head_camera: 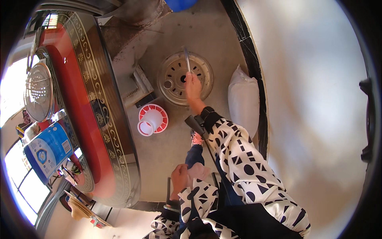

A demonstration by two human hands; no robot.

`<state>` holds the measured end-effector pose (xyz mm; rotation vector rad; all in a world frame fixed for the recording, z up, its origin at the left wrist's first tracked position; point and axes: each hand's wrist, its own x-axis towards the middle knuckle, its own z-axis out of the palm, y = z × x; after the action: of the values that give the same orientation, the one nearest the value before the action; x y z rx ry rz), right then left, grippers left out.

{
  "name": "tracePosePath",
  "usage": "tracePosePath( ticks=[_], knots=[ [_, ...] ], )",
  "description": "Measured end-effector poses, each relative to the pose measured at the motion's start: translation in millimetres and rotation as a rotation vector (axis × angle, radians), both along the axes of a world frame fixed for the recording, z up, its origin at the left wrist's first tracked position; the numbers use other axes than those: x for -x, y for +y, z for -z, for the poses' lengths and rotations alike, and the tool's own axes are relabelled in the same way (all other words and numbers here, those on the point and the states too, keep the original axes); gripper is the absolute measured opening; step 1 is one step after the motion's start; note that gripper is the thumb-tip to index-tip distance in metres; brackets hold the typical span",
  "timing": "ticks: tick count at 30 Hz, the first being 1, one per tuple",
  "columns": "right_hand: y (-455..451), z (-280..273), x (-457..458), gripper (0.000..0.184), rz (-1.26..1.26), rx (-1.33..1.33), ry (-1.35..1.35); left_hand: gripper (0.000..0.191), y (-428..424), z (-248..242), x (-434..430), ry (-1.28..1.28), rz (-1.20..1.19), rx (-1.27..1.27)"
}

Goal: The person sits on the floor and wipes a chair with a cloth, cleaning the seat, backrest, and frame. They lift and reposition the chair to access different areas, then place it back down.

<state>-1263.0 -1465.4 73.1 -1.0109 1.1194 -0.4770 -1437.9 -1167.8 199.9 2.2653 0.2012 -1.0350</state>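
Observation:
My right hand (193,85) reaches forward, closed around the end of a thin metal rod (187,59) that looks like a tool handle. Below it on the floor lies a round metal disc with slots (179,67), like a wheel rim, with a small round ring (168,84) on its left part. My left hand (179,179) is low, close to my body, with its fingers curled at a pale pink cloth or glove (198,173); whether it grips that is unclear.
A red and white plastic poultry feeder (152,119) stands left of the disc, near a metal heater-like object (138,86). A full white sack (244,101) leans by the right wall. A red table with patterned border (98,143) fills the left, holding a strainer (38,91) and a blue package (49,151).

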Motion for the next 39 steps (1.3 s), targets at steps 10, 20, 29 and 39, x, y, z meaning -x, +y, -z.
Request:
tracePosePath(
  ticks=[10,20,29,39],
  knots=[
    [-140,-13,14,0.045,-0.196,0.418,0.119,0.02,-4,-1,7,0.005,-0.014,-0.018],
    [-253,-3,9,0.043,-0.209,0.431,0.031,0.021,-16,-13,6,0.045,-0.017,-0.022],
    [-325,30,6,0.049,-0.344,0.923,0.286,0.017,7,4,29,0.019,-0.04,-0.063],
    [-224,32,142,0.047,-0.324,1.176,0.311,0.02,-28,-35,39,0.034,-0.092,-0.078]
  ],
)
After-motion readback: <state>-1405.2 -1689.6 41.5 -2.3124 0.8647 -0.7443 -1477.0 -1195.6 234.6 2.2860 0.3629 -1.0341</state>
